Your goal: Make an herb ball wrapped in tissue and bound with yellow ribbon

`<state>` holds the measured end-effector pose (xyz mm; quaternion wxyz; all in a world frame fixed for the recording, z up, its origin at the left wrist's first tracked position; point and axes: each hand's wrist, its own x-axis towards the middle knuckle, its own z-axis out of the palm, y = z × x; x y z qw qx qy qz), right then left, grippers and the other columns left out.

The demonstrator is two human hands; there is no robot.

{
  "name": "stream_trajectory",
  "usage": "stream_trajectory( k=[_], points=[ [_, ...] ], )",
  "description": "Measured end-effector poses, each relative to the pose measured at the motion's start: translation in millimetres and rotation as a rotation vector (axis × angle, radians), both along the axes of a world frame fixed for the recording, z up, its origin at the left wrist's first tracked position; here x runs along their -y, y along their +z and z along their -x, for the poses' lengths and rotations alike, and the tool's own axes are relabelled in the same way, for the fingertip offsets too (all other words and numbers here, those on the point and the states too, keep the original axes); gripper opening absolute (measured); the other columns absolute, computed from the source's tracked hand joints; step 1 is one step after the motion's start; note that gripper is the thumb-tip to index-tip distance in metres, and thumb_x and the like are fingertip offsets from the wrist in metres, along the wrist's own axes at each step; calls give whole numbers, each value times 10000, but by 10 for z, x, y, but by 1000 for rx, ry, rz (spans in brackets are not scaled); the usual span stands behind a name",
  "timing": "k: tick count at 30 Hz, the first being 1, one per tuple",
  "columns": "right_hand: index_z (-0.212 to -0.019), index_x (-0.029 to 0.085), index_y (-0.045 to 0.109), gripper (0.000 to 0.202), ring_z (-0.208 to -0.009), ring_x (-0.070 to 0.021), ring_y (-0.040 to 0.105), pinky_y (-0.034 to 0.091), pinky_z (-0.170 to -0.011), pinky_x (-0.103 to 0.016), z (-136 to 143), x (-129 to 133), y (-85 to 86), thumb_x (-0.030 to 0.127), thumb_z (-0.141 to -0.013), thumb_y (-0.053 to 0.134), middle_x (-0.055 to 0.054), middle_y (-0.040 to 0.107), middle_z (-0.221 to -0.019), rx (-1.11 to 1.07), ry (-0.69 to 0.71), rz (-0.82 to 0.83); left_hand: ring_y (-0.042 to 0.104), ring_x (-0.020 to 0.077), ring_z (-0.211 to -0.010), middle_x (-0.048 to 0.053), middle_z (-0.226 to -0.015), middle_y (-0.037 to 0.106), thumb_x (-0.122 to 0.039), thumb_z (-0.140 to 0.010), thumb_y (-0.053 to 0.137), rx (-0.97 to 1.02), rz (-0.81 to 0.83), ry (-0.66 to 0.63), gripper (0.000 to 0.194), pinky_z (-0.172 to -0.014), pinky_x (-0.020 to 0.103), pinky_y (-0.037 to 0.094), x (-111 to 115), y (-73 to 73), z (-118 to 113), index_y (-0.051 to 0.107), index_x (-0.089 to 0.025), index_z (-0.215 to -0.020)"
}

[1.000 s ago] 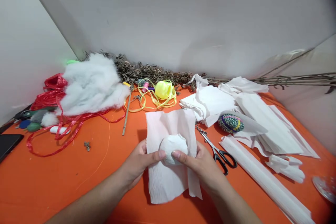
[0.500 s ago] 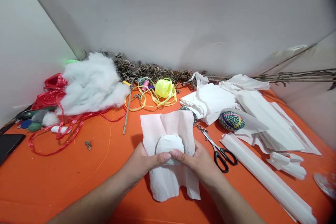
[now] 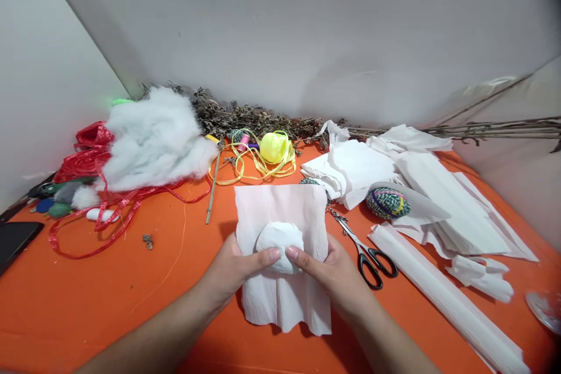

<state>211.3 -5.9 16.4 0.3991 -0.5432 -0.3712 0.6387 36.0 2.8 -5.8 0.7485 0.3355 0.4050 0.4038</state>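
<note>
A sheet of white crepe paper [image 3: 284, 204] is held up in front of me, with a rounded white wad [image 3: 279, 239] lying against its middle. My left hand [image 3: 234, 266] grips the paper's left side, its thumb pressed on the wad. From the right, my right hand [image 3: 331, 266] does the same, its thumb tip close to the left one. The other fingers of both hands are hidden behind the paper. What the wad is made of I cannot tell for sure.
Black-handled scissors [image 3: 366, 251] lie right of my hands, near a long folded crepe strip [image 3: 447, 298] and a yarn ball [image 3: 388, 203]. White fluffy stuffing [image 3: 153, 140], red ribbon [image 3: 81, 166] and yellow ribbon [image 3: 275, 148] lie farther back, before dried plant stems [image 3: 263, 120].
The paper is spread flatter and wider, its lower edge less folded. My thumbs have moved slightly apart, and the wad sits a little farther left and higher.
</note>
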Motion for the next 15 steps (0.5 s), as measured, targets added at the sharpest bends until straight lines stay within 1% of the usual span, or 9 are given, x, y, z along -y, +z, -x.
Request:
stream_trajectory(
  k=[3,7,11,15],
  points=[
    [-1028,159,667,634,-916,-300,705,572,-781,-388,4,8,7,620,-620,819,-111,757,-973,45,4,-30,698,272,-966,133,-1046,751,-303,-724,831,44,18,-7,507,-868,348,546,17,25,-12,683,-110,-1169],
    [-1038,162,668,626,-942,-312,707,569,-805,-400,26,12,25,615,-632,815,-120,758,-997,21,21,-32,705,269,-918,134,-1003,753,-282,-708,843,88,72,-28,469,-829,353,552,12,32,-17,694,-111,-1118],
    [-1021,159,666,626,-928,-310,709,568,-776,-387,20,6,41,631,-634,804,-120,760,-998,-15,38,-24,703,226,-840,108,-946,756,-266,-713,841,91,86,2,407,-790,323,552,-14,0,-6,705,-123,-1070],
    [-981,160,686,517,-898,-277,698,546,-732,-337,-26,-5,49,585,-702,782,-99,757,-973,25,24,-37,695,210,-851,101,-938,760,-257,-713,843,66,54,1,413,-798,303,549,-23,-17,-1,708,-123,-1080]
  ],
)
